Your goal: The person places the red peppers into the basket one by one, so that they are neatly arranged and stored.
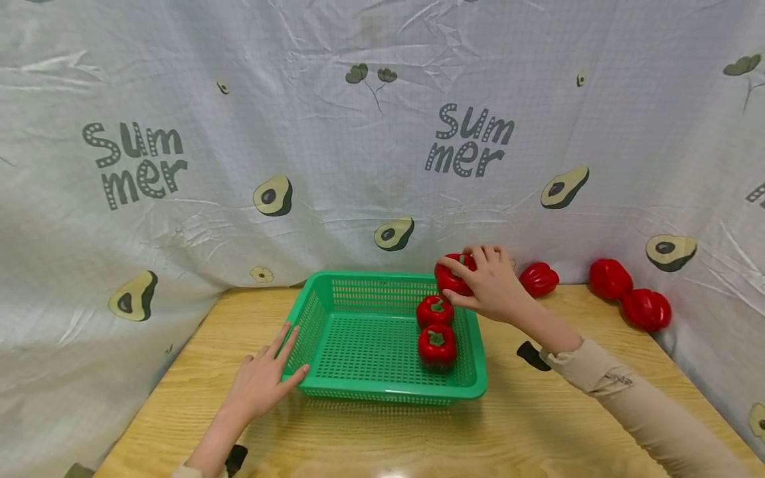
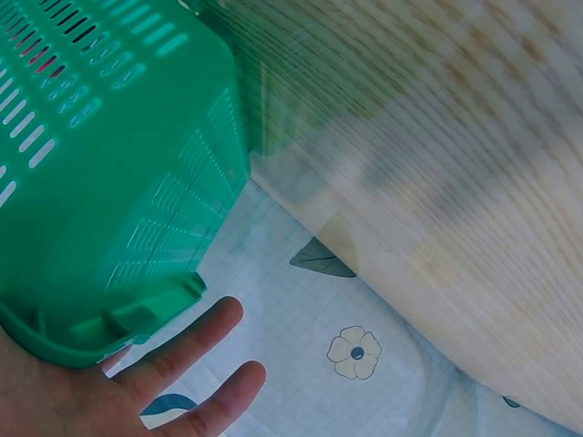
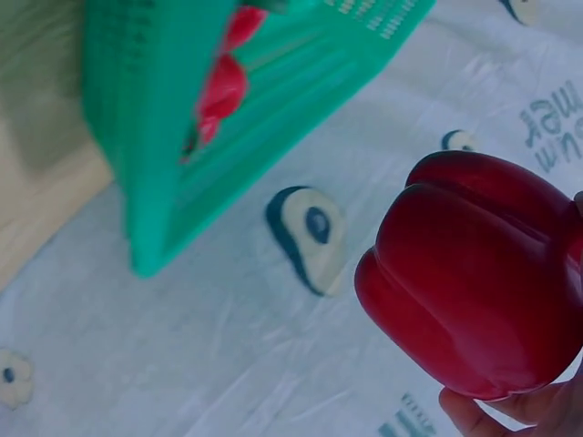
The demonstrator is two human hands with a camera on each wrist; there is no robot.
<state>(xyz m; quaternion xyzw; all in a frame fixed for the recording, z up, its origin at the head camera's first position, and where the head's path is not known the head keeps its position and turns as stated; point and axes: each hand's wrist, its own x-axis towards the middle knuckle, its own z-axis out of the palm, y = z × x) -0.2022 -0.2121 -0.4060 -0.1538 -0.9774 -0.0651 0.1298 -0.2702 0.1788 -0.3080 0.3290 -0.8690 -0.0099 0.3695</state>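
Note:
A green plastic basket stands on the wooden table with two red bell peppers inside, a nearer one and a farther one, both along its right side. My right hand grips another red bell pepper above the basket's back right corner. In the right wrist view this pepper appears large, with fingertips at its edge. My left hand rests on the basket's left rim, fingers spread and fairly straight. The left wrist view shows those fingers beside the basket's outer wall.
Three more red peppers lie at the back right of the table: one behind my right wrist, and two close together near the right edge. A printed white cloth hangs behind and at both sides of the table.

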